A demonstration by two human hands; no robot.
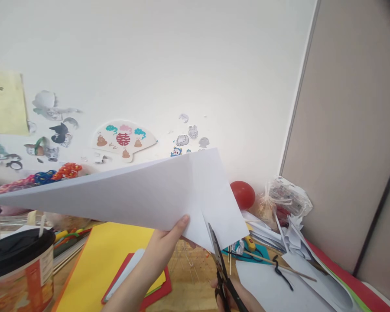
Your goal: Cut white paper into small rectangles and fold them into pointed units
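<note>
A large sheet of white paper is held up above the table, its left end reaching the frame's edge. My left hand pinches its lower edge, with the thumb on the near face and the other fingers hidden behind. A slit runs up from the bottom edge, right of the thumb. At that slit are black-handled scissors, their blades pointing up and seemingly parted slightly. My right hand is wrapped round the scissor handles at the bottom of the frame, partly cut off.
Yellow paper and a red sheet lie on the wooden table. A lidded tub stands at left. Behind the paper sit a red balloon and plastic bags. White sheets and a wooden stick lie at right.
</note>
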